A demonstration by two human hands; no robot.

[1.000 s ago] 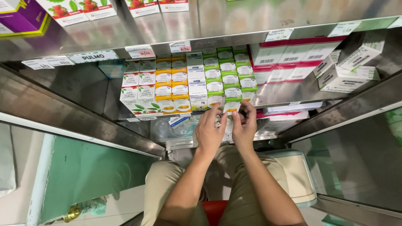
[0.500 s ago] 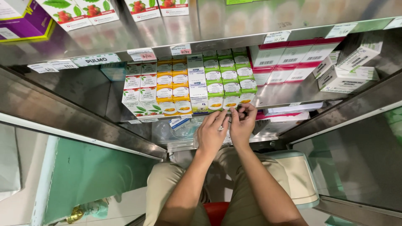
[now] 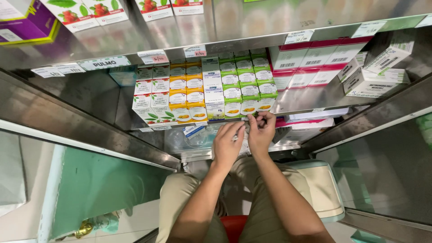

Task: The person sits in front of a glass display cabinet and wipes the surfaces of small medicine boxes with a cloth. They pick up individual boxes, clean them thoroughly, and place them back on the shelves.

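My left hand (image 3: 227, 145) and my right hand (image 3: 261, 132) are close together at the front edge of a steel shelf (image 3: 310, 100), just under rows of small medicine cartons. The fingertips of both hands pinch a small pale item between them; I cannot tell what it is. Directly above the hands stand green and white cartons (image 3: 245, 85), with blue and white cartons (image 3: 212, 92) and orange cartons (image 3: 186, 92) to their left. Below the hands, a lower shelf holds clear packets (image 3: 195, 135).
Red and white cartons (image 3: 310, 60) and loose white boxes (image 3: 373, 72) fill the shelf's right side. Strawberry-printed boxes (image 3: 90, 13) sit on the shelf above. Paper price tags (image 3: 194, 50) hang on the shelf edges. A pale stool (image 3: 321, 184) stands by my knees, and glass panels flank both sides.
Both hands stay together at the shelf edge, shifting slightly up toward the green cartons while the fingers work the small item.
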